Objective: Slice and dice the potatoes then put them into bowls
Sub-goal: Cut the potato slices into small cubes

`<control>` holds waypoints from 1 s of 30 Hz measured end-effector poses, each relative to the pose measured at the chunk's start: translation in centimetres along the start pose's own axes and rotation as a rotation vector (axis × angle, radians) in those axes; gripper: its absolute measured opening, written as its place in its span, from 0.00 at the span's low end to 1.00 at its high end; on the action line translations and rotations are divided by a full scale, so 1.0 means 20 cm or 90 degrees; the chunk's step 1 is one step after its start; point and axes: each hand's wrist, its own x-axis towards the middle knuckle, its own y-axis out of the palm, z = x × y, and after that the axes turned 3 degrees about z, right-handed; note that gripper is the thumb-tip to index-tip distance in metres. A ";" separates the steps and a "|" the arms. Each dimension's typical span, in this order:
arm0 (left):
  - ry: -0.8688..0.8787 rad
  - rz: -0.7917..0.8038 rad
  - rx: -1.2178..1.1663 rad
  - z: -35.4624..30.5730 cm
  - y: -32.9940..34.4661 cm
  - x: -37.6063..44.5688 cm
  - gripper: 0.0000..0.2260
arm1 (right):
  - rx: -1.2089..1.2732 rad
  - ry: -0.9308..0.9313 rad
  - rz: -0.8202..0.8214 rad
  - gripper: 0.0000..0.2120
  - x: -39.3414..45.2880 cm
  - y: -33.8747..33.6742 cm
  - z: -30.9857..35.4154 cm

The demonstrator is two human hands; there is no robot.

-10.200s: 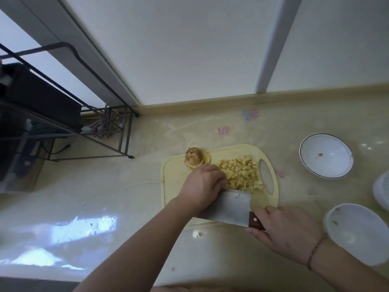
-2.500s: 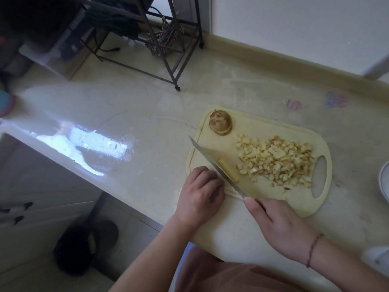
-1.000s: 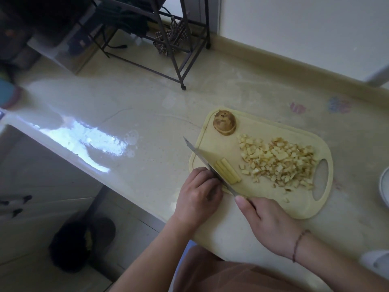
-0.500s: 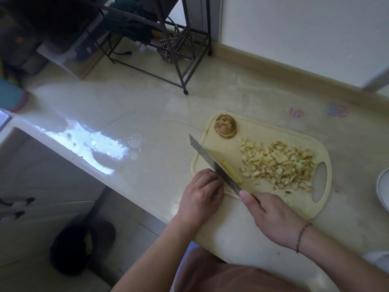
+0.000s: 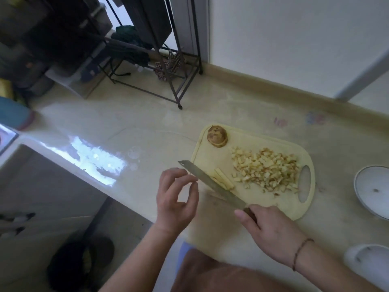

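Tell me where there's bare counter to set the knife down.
Bare counter lies left of the cutting board, out to the metal rack, and behind the board to the wall. Crowded: the board with diced potato, and the right side with white bowls.

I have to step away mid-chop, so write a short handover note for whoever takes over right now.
Right hand holds the knife by its handle, blade lying across the cutting board.
Left hand is lifted beside the blade, fingers loose, holding nothing.
Done: a pile of diced potato on the board.
Left: dice the potato sticks by the blade, cut the potato end piece, then move everything into the white bowls on the right.
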 end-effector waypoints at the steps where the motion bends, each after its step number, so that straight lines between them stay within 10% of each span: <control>1: 0.006 0.027 -0.012 -0.03 -0.02 0.08 0.04 | -0.027 0.003 -0.001 0.30 -0.01 0.00 0.01; 6: -0.080 0.623 0.101 -0.01 -0.02 0.47 0.13 | -0.133 0.006 -0.015 0.37 -0.03 0.02 0.00; 10: -0.042 0.847 0.196 0.04 0.09 0.55 0.13 | -0.160 0.011 0.002 0.34 -0.06 -0.01 0.03; 22: 0.112 1.108 0.272 0.01 0.24 0.59 0.07 | -0.169 -0.026 0.019 0.36 -0.11 -0.01 -0.01; 30: 0.307 1.049 0.288 0.06 0.37 0.65 0.13 | -0.123 -0.013 0.030 0.31 -0.10 -0.04 -0.01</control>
